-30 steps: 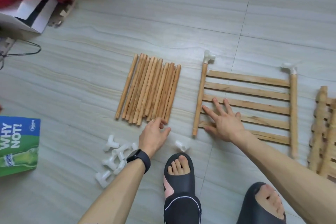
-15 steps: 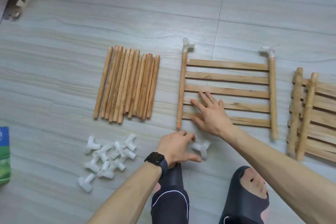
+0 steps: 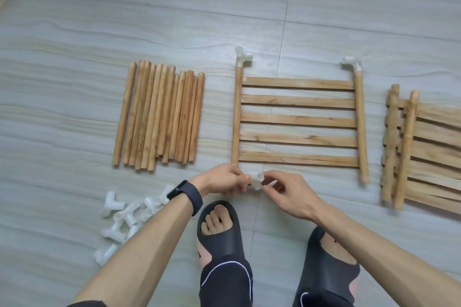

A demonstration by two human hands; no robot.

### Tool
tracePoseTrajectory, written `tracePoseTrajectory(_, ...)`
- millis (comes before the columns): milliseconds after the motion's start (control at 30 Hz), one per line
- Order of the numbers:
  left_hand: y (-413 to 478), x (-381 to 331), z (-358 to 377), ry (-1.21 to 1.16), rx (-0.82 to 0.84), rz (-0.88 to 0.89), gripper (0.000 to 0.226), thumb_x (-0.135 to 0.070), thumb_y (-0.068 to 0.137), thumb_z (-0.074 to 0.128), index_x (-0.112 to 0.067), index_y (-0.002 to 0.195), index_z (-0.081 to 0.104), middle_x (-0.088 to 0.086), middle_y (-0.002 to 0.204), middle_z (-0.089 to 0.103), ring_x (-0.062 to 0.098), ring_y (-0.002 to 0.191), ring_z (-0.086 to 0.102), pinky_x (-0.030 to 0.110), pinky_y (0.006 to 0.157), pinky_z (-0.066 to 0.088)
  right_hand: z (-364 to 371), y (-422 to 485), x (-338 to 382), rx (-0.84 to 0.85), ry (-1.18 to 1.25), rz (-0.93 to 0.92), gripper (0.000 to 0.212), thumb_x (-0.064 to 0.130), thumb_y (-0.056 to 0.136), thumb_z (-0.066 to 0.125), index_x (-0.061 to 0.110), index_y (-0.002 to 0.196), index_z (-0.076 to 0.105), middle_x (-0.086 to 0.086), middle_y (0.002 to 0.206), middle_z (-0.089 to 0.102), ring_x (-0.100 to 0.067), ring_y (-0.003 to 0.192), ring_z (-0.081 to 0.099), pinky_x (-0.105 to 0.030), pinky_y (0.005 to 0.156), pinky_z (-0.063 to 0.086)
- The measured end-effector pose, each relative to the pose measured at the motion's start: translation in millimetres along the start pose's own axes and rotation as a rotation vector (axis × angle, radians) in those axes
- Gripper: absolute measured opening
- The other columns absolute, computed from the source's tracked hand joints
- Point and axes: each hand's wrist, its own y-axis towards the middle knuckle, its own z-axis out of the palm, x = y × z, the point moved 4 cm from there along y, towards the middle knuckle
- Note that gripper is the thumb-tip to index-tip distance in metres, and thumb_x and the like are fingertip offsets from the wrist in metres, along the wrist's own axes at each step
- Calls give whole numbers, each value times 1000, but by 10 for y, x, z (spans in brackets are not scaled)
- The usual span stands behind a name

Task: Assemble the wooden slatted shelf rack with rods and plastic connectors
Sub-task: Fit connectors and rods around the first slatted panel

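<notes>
Head view, white connector (image 3: 256,181) pinched between both hands (left (image 3: 220,180), right (image 3: 290,193))

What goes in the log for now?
left hand: holds white connector | right hand: same connector | slatted shelf panel: near-left rod end bare

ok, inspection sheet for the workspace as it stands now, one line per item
Surface: grey tiled floor, bare at the top.
Job's things: slatted panel flat, white connectors on both far rod ends; loose rods in a row left of it; spare connectors heaped lower left; more panels stacked right.
Clutter: nothing seen.
Grippers: left hand and right hand both pinch one connector at the panel's near left rod end.
Cables: nothing seen.
Surroundings: two slippered feet below.
</notes>
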Motion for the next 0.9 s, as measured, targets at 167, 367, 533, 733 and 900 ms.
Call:
tracePoseTrajectory(167,-45,79,-149,-110,23,-117,39,-43,106,44,-13,95,66,-7,80,66,11,62,48,24,61,41,280,112,98,38,69,94,37,43,97,63,28,130,56,18,102,66,4,75,65,-13,72,45)
tracePoseTrajectory(367,-54,142,-191,-35,-96,-51,36,-41,104,50,-16,84,67,-8,76,70,3,54,52,10,48,38,437,134,135,11,284,212,26,33,95,69,44,111,52,9,82,69,-5,67,70,-21,70,48)
tracePoseTrajectory(533,-67,270,-182,-70,-152,-42,36,-39,105,50,-12,90,67,-1,79,69,7,56,49,14,48,37,491,128,146,72,475,289,32,32,91,74,36,118,59,8,85,75,-14,73,74,-34,77,56)
tracePoseTrajectory(733,-79,332,-212,-201,-209,-60,58,-52,95,62,5,95,72,-7,68,65,8,60,48,20,57,38,485,200,213,127,686,356,32,23,90,77,24,119,64,-2,104,75,-18,92,76,-38,93,58)
tracePoseTrajectory(900,-120,273,-263,-207,-194,-35,49,-52,96,61,-6,84,70,-2,72,65,10,63,51,17,57,41,485,238,236,134,967,412,23,7,93,73,3,113,63,-19,109,72,-22,95,73,-31,88,59)
